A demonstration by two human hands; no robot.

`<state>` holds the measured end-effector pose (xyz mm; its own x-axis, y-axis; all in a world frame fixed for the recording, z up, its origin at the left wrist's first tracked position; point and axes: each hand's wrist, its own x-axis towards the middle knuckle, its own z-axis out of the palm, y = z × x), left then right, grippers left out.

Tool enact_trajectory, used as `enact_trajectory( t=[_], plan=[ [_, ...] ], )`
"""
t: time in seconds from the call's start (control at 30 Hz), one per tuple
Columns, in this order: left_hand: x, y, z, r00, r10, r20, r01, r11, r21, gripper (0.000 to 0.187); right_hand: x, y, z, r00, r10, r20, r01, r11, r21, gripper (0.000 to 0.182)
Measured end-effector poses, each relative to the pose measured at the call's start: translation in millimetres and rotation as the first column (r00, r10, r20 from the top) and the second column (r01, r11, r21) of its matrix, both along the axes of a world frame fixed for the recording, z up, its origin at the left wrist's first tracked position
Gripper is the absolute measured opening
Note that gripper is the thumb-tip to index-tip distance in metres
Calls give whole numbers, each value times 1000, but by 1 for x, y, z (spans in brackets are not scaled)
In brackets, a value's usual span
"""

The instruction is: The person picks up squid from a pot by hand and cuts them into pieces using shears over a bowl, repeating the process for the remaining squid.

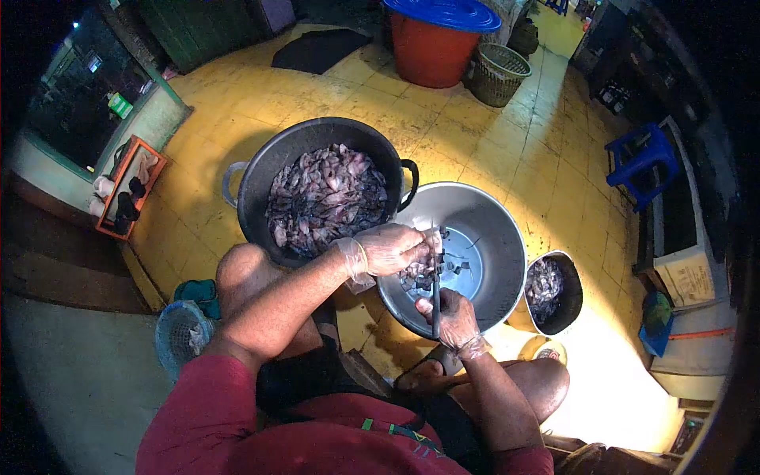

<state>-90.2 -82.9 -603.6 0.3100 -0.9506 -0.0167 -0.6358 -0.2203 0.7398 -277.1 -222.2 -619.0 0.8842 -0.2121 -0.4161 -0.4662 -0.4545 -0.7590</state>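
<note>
- Nearest: right hand [455, 317], gloved, fist closed on a knife [435, 297], blade pointing up and away over the steel basin [499, 229].
- Left hand [389, 248], gloved, fingers pinched together on a squid piece [419, 269], just past the knife, over the basin's near side.
- Cut bits lie on the basin floor.
- Black pot [321, 194] full of squid, touching the basin's left.
- Small bowl [552, 291] at right.
- Farthest: red bin [431, 49], basket [499, 73].
</note>
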Motion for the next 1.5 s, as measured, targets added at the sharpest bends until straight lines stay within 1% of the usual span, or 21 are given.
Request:
enact_trajectory(
  t=[0.07, 0.17, 0.3, 0.37, 0.4, 0.43, 0.47, 0.5, 0.53, 0.67, 0.77, 0.87, 0.9, 0.97, 1.0, 1.1, 1.17, 1.23, 1.3, 1.37, 1.5],
  plan=[
    [3, 0, -14, 1000, 0, 27, 0, 1000, 5, 24, -2, 3, 3, 992, -73, 102, 77, 996, -35, 54],
    [10, 2, -11, 998, 19, 57, -24, 996, 85, 27, 1, 3, 17, 997, -70, -21, 68, 992, -106, 53],
    [12, 4, 3, 998, 68, 13, -69, 991, 119, 31, 0, 4, 8, 993, -107, 55, 111, 990, -90, 51],
    [2, 3, 11, 970, 243, -29, -245, 964, -102, 24, 0, 4, 6, 989, -103, 103, 119, 981, -156, 47],
    [4, -2, -20, 935, 245, -256, -318, 899, -301, 14, 0, 4, 3, 989, -104, 103, 119, 980, -157, 47],
    [-5, -5, -13, 936, 244, -255, -317, 899, -303, 14, -1, 3, -1, 985, -129, 111, 142, 983, -116, 44],
    [-14, -6, -6, 766, 256, -590, -478, 840, -256, 12, -2, 3, -5, 981, -154, 119, 164, 984, -74, 41],
    [-22, -7, 0, 490, 220, -844, -608, 779, -150, 12, -2, 3, -8, 981, -153, 120, 162, 984, -75, 41],
    [-25, -10, -1, 393, 143, -908, -663, 729, -172, 13, -3, 3, -11, 982, -146, 119, 156, 985, -78, 40],
    [-26, -11, -5, 379, 96, -921, -703, 676, -219, 15, -3, 3, -6, 982, -153, 112, 155, 988, -7, 41],
    [-22, -7, 0, 415, 186, -890, -672, 722, -162, 17, -5, 2, -9, 979, -137, 152, 133, 991, 32, 43],
    [-16, -4, 10, 532, 147, -834, -508, 843, -176, 19, -3, 2, -2, 983, -115, 142, 107, 992, 62, 44],
    [-15, -4, 5, 530, 149, -835, -509, 843, -173, 19, -4, 1, -2, 984, -114, 139, 106, 992, 63, 44],
    [-12, -5, -6, 673, 95, -734, -409, 874, -262, 18, -5, -1, -4, 990, -144, 4, 141, 978, 153, 50],
    [-12, -5, -1, 611, 111, -783, -443, 868, -223, 18, -4, 0, -1, 990, -144, 3, 142, 978, 154, 50],
    [-3, -2, 4, 656, 181, -733, -461, 865, -199, 17, -4, -1, 3, 986, -150, -74, 161, 970, 182, 51],
    [3, 2, 6, 632, 118, -766, -426, 878, -216, 17, -4, -6, -8, 992, -121, -45, 129, 944, 304, 50],
    [6, 4, 14, 798, 115, -592, -225, 967, -115, 17, -3, -7, -8, 994, -100, -36, 106, 942, 320, 46],
    [1, 3, 11, 750, 97, -654, -184, 981, -66, 16, -3, -5, -4, 997, -77, -30, 83, 939, 334, 43],
    [-1, 0, 2, 718, 99, -689, -243, 963, -115, 15, -2, -3, 9, 981, -150, -125, 187, 901, 392, 39],
    [-2, -2, 7, 758, 67, -649, -309, 912, -268, 14, 1, -4, 13, 951, -278, -138, 310, 866, 393, 37]
  ],
)
